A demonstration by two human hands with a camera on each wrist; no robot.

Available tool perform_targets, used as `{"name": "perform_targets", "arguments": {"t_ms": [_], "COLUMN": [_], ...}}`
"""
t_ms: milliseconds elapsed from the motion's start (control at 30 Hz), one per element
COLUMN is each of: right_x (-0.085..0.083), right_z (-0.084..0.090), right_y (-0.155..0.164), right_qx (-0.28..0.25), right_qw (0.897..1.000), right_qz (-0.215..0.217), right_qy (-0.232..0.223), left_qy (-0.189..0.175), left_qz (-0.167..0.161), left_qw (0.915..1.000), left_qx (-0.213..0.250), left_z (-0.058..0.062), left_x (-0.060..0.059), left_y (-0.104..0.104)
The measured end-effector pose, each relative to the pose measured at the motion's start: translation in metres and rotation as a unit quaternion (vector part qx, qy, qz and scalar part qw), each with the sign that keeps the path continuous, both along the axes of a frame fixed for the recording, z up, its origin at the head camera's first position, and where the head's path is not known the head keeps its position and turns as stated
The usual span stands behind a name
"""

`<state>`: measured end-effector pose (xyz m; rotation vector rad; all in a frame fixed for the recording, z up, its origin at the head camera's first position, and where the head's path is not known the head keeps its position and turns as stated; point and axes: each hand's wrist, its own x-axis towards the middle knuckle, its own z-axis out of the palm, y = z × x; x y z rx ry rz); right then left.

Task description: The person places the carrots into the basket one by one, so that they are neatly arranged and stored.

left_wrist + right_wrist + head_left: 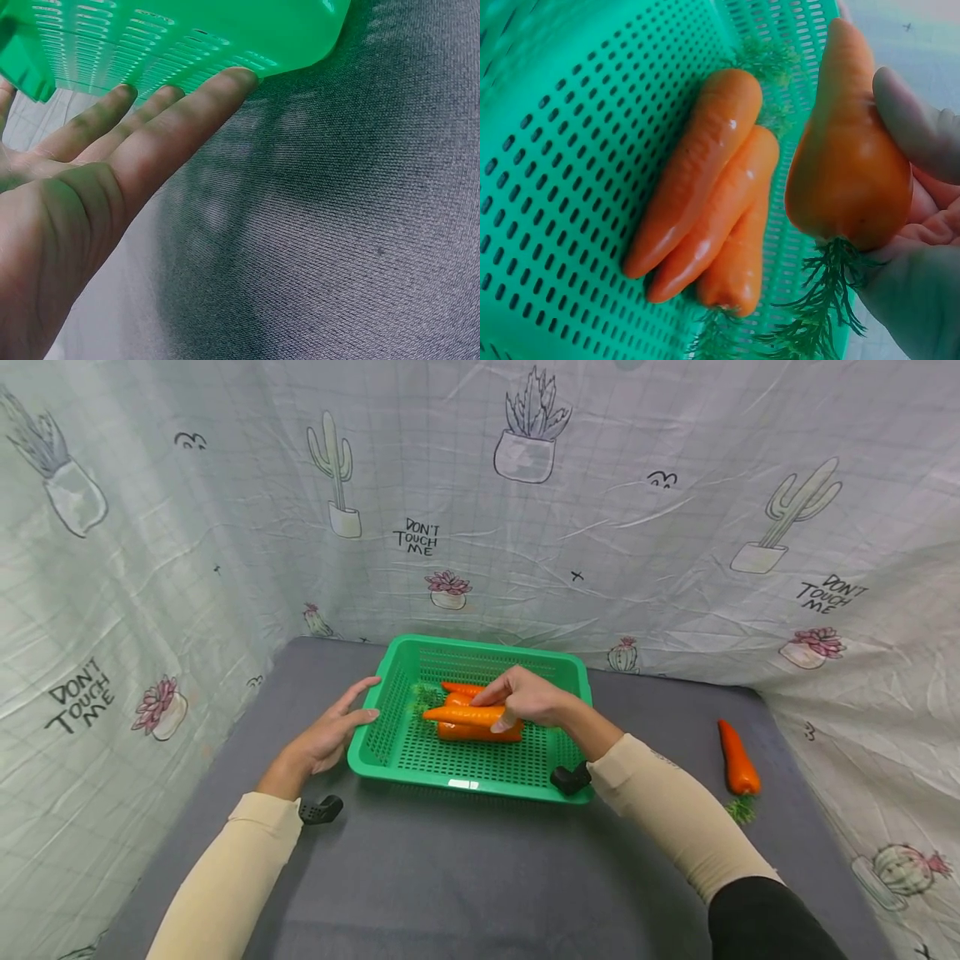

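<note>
A green plastic basket [467, 787] with slotted walls stands on the grey cloth. Over its inside, my right hand [534, 697] grips an orange carrot [847, 165] with a green leafy tuft, the thumb along its side. Below it, several other carrots [697, 169] lie side by side on the basket floor, two with tufts toward one end and one with its tuft the opposite way partly hidden. At the basket's left side is my left hand [330, 739], its fingers [180, 127] fairly straight against or just beside the outer wall.
One more carrot [738, 760] with a green tuft lies on the grey cloth [480, 877] far to the right. A patterned curtain [480, 527] hangs behind and on both sides. Black wrist devices [321, 810] sit below the hands.
</note>
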<state>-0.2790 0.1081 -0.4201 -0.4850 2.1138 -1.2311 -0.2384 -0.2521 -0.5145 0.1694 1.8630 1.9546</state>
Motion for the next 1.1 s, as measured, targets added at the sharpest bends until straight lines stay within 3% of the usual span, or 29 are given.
{"name": "perform_targets", "arguments": {"t_ms": [667, 1100], "right_x": [-0.014, -0.021], "right_z": [-0.019, -0.033], "right_y": [-0.002, -0.003], "right_qx": [0.008, 0.008], "right_qw": [0.999, 0.998], "right_qz": [0.03, 0.055], "right_qy": [-0.015, 0.002], "left_qy": [-0.002, 0.003], "left_qz": [-0.004, -0.004], "left_qw": [1.0, 1.0], "left_qx": [-0.005, -0.001], "left_z": [0.0, -0.001], "left_x": [0.0, -0.001], "left_y": [-0.001, -0.001]}}
